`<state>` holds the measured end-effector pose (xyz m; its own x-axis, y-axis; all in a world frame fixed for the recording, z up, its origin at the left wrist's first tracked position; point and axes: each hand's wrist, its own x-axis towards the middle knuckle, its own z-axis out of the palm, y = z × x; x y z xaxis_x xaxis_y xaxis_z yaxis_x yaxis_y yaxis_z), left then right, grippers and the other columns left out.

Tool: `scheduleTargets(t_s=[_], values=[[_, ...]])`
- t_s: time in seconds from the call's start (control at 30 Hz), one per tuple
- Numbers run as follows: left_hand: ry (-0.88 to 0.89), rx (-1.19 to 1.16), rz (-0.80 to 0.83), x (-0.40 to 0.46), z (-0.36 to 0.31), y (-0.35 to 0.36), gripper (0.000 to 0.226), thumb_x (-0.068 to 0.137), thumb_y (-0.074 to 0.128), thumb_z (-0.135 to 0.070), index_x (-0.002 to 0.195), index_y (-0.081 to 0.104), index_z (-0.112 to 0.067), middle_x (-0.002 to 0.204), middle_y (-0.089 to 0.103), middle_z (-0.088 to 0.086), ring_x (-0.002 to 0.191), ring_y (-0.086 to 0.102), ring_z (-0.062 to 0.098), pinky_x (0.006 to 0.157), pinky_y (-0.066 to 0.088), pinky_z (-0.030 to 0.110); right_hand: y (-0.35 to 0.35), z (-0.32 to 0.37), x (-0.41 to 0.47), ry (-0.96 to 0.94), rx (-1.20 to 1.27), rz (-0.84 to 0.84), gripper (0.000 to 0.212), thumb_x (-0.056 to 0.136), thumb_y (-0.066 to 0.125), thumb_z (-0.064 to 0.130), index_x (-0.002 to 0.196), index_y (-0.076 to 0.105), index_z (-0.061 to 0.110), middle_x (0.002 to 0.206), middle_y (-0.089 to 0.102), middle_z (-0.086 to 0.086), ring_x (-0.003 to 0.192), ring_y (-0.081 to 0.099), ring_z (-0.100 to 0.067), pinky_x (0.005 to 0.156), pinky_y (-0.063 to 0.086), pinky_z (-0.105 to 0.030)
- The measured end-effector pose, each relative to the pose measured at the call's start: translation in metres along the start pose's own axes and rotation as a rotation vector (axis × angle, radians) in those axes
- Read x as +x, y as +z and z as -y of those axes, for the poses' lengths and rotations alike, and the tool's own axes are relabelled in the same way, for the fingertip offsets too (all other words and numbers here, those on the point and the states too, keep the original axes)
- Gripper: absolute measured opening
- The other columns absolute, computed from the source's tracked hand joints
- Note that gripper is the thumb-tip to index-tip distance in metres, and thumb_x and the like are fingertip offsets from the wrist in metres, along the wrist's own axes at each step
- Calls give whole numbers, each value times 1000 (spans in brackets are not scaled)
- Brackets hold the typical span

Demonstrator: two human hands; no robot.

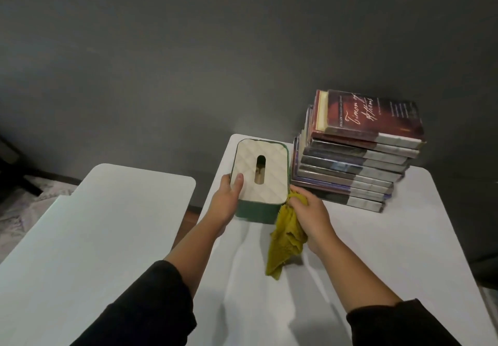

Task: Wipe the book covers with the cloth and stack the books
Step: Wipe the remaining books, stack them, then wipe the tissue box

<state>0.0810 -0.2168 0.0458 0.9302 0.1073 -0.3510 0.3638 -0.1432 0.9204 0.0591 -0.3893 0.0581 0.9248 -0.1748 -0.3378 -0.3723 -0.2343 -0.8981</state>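
Dark grey wall fills the upper half of your head view, and below it stand two white tables: a left table with nothing of yours on it, and the right table where you are working, a narrow gap between them. Your left hand grips the left side of a green tissue box, thumb laid over its cream quilted lid and the fingers curled round the wall below; the lid's oval slot faces up. Your right hand is closed round a yellow-green cloth, bunched in the fist, its loose end hanging down to the tabletop. That hand sits against the box's right near corner, and the cloth touches the green wall there. Just right of the box, touching or nearly touching it, the stack of books stands at the far side of the table, spines toward you, slightly staggered. The top book, dark red, reads "Timon of Athens". Black sleeves cover both your forearms.
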Motion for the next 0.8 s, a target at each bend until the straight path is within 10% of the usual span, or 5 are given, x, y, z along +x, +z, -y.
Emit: scheduleTargets(t_s=[0.57,0.8], values=[[83,101,64,85,-21,19,48,101,26,-45,140,30,-16,125,47,2,109,48,17,85,40,29,20,8,63,-60,70,-264,32,93,55,15,122,61,24,108,60,7,91,55,-5,69,41,-7],[-18,50,41,84,-25,21,58,100,22,-51,148,22,-19,144,41,8,128,43,26,101,38,37,20,3,43,-194,-27,-430,30,89,57,12,116,62,25,118,52,1,98,47,-5,71,32,-3]])
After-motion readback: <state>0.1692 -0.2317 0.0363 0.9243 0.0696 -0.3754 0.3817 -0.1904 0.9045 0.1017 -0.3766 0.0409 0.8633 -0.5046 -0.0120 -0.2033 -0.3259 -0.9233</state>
